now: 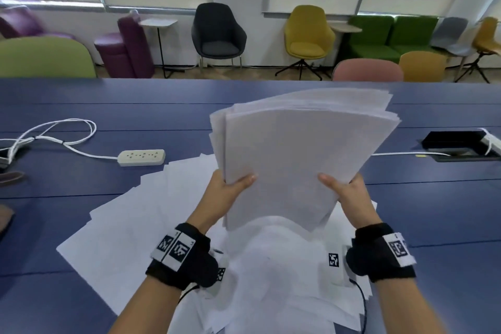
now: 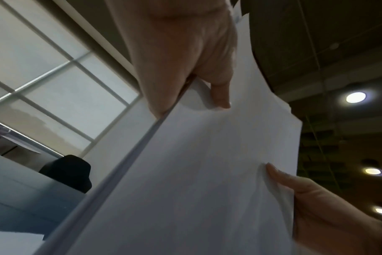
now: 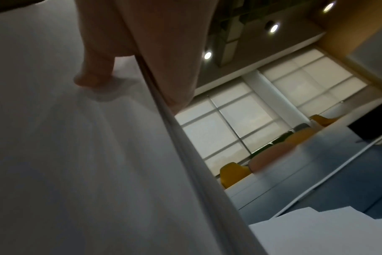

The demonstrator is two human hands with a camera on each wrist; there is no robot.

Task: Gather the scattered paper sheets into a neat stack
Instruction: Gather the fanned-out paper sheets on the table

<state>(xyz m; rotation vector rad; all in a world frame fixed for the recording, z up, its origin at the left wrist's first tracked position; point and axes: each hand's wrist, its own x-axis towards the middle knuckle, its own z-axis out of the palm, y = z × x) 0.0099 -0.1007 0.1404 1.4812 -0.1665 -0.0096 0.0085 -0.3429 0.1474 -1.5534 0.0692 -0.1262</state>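
Blue tabletop spreads below my fingers, loose white paper sheets fanned across it. From the head view, my left hand and right hand clamp the thick white paper bundle upright by its 2 side edges, probably to square it. Left wrist view: thumb pressed on its face. Right wrist view: thumb pinching likewise, wrist raised.

Bare forearms. Black fabric wristband behind the left hand, another behind the right hand; each bears white tags with black square codes. Thin black cable trails from the right band.
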